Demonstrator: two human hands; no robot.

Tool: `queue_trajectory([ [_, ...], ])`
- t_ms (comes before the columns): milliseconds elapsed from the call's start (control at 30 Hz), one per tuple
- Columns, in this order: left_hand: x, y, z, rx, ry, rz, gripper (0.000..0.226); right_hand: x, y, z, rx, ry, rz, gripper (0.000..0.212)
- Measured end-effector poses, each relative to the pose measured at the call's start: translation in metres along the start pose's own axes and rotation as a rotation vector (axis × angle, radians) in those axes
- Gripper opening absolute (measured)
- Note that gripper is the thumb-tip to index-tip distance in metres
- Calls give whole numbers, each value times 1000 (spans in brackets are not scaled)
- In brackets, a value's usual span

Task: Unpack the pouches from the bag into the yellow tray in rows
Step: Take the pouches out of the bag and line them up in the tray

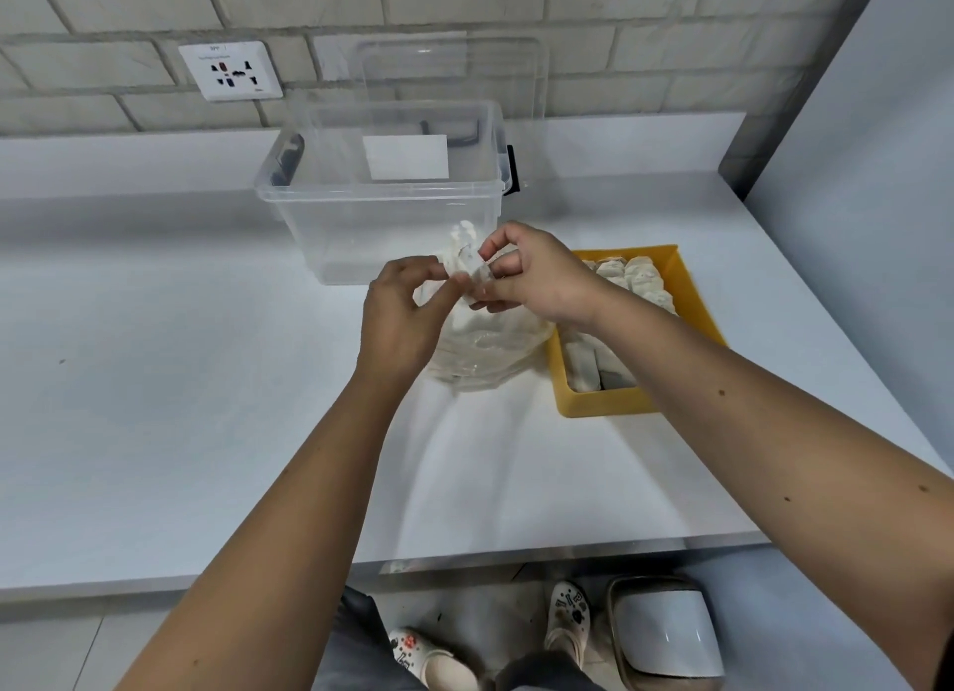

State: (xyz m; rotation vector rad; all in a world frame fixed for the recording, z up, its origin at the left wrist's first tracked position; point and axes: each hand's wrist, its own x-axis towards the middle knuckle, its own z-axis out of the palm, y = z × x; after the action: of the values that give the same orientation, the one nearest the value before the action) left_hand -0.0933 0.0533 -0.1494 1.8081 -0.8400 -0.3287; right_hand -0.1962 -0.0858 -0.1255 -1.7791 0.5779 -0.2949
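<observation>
Two pinches, left hand (pixel 400 319) and right hand (pixel 542 277), hold the bag (pixel 485 344) mouth (yellow tray (pixel 593 404) beside, toward bench's right edge); part them evenly.

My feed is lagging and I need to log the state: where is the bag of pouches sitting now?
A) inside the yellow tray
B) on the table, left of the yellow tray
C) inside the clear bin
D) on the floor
B: the bag stands on the table beside the yellow tray's left wall, while the left hand and right hand pinch its top.
</observation>
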Motion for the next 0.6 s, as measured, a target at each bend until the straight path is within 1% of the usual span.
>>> queue_trajectory([
  [67,3,1,0,5,14,-13,17,-2,0,-2,-5,-29,21,36],
  [133,6,0,-3,-3,24,-48,19,-2,4,-2,-91,-32,58,40],
  [233,5,-5,-7,-40,50,-116,18,2,13,9,-313,-47,80,29],
  [333,1,-13,-8,-103,37,-191,14,5,21,31,-600,-200,103,32],
  [367,0,-15,-8,-112,25,-210,13,7,24,39,-652,-241,131,32],
  [433,-2,-18,-9,-130,15,-243,11,9,30,51,-687,-267,178,31],
  [500,-3,-18,-10,-149,12,-263,11,10,30,54,-676,-250,205,25],
  [567,-2,-19,-11,-176,9,-280,13,7,28,51,-591,-288,246,15],
  [600,-1,-20,-11,-184,5,-286,14,6,26,49,-564,-322,264,19],
])
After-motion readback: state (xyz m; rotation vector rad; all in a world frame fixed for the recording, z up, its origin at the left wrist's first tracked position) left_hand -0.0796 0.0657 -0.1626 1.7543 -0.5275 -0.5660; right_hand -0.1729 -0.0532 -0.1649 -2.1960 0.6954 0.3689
